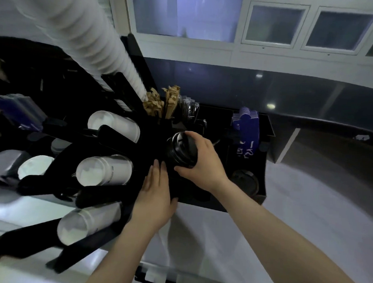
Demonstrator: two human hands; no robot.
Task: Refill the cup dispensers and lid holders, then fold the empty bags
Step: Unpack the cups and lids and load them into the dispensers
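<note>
A black stack of lids stands in the middle of the black organiser, and my right hand grips it from the right side. My left hand lies flat with straight fingers against the organiser's dark front, just left of the stack. To the left, the black cup dispenser rack holds several stacks of white cups lying on their sides. A tall column of white cups rises at the upper left. Another lid stack sits low in a round holder at the right.
Brown sugar packets and wrapped stirrers stand behind the lids. Blue cup sleeves fill a slot at the right, more blue sleeves at far left. A pale counter runs below; white cabinets hang above.
</note>
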